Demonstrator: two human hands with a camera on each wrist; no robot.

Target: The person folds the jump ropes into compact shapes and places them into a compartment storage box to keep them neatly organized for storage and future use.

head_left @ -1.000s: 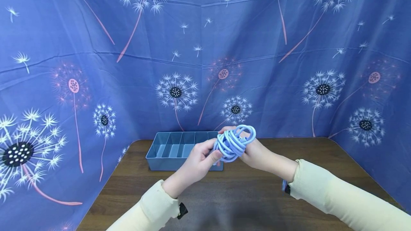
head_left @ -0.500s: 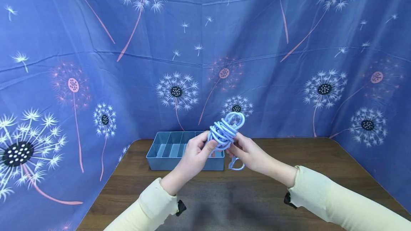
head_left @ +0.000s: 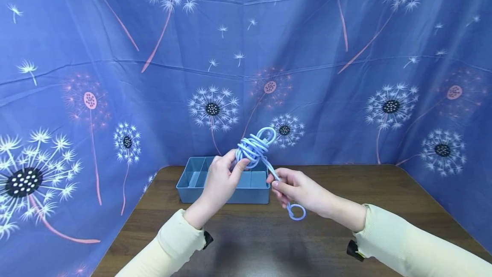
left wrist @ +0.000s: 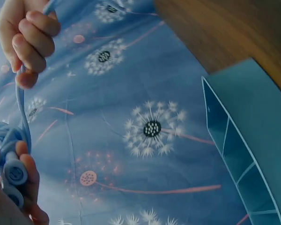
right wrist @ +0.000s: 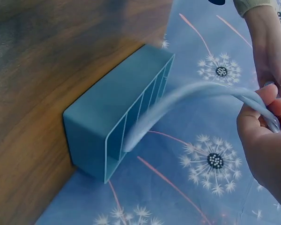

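A light blue cord [head_left: 251, 148] is wound into a bundle, with a loop sticking out at its upper right. My left hand [head_left: 221, 178] grips the bundle's lower left side. In the left wrist view, two thick round ends [left wrist: 15, 172] of the cord poke out between the left fingers. My right hand [head_left: 297, 188] pinches a doubled length running down from the bundle. Below the right fingers, this length finishes in a small curled loop [head_left: 297, 213]. The right wrist view shows that tail [right wrist: 187, 93] arcing away from the fingertips, blurred near its end.
Behind the hands, a blue-grey divided organizer box [head_left: 238, 195] stands on the brown wooden table [head_left: 161, 221] near its far edge. The left hand and bundle overlap it in the head view. A blue curtain [head_left: 307, 76] with dandelion prints hangs around the table.
My right hand has left the bundle's side and moved down, drawing out a doubled length of cord. My left hand has shifted left and slightly up with the bundle.
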